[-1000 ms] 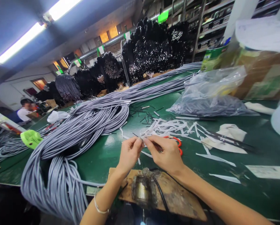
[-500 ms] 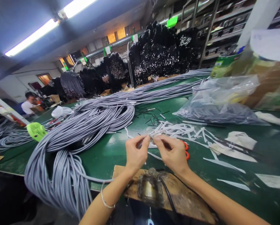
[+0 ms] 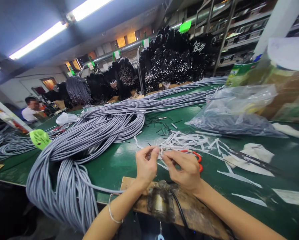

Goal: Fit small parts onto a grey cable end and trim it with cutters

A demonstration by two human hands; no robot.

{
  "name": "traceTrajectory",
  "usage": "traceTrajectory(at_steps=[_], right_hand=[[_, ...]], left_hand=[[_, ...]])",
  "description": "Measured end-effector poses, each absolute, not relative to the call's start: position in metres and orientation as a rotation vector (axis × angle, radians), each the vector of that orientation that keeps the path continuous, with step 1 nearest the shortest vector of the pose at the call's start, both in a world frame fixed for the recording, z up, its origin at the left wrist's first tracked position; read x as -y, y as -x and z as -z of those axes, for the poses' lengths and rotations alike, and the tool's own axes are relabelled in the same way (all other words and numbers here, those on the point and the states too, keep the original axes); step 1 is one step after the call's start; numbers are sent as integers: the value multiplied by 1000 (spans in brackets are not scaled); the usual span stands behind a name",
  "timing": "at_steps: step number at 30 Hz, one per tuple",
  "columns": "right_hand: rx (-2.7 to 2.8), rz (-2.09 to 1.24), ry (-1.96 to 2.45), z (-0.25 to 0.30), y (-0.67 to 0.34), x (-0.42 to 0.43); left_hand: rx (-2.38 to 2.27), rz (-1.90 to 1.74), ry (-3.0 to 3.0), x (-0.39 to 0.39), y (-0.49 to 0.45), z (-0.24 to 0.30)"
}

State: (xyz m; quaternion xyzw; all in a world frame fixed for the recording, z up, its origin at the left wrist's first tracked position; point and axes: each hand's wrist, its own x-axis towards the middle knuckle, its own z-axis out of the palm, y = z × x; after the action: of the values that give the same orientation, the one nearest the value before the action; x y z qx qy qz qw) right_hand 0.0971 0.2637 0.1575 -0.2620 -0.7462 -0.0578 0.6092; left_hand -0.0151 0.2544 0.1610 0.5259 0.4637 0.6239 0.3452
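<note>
My left hand (image 3: 147, 164) is closed in a pinch above the wooden block, thumb pressed to the forefinger. Thin, pale wire ends (image 3: 161, 151) stick up between its fingertips and those of my right hand (image 3: 183, 168), which is also pinched closed on them. The fingers cover most of these wires. A single grey cable (image 3: 106, 190) runs from the big bundle (image 3: 74, 186) and passes out of sight behind my left forearm. Just beyond my right hand are the orange handles of scissors (image 3: 201, 162) and a pile of white strips (image 3: 186, 139).
Coiled grey cables (image 3: 106, 123) cover the left of the green table (image 3: 119, 153). A wooden block (image 3: 199, 210) with a metal fixture (image 3: 160, 201) is at the front edge. A clear bag (image 3: 239, 116), white cloth (image 3: 259, 155) and carton (image 3: 289, 90) are on the right. Another person (image 3: 30, 110) sits far left.
My right hand has turned, its fingers now lying flatter, and more of the scissors' orange handles shows. Both hands stay together, and my left hand has barely shifted.
</note>
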Motion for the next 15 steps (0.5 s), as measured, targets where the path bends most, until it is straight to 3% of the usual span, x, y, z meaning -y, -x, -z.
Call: traceTrajectory(at_steps=[6,10,15], right_hand=[[1614,-59,792,-157,-97,-263],[1688,49,676,-158,-96,-261],[1595,-71,762,-161,-97,-262]], left_hand=[[-1228,-1652,-1377,-253,15,-163],[-1216,-1686,-1360,-253,16,-164],[-1245,-1672,-1406,-251,15,-165]])
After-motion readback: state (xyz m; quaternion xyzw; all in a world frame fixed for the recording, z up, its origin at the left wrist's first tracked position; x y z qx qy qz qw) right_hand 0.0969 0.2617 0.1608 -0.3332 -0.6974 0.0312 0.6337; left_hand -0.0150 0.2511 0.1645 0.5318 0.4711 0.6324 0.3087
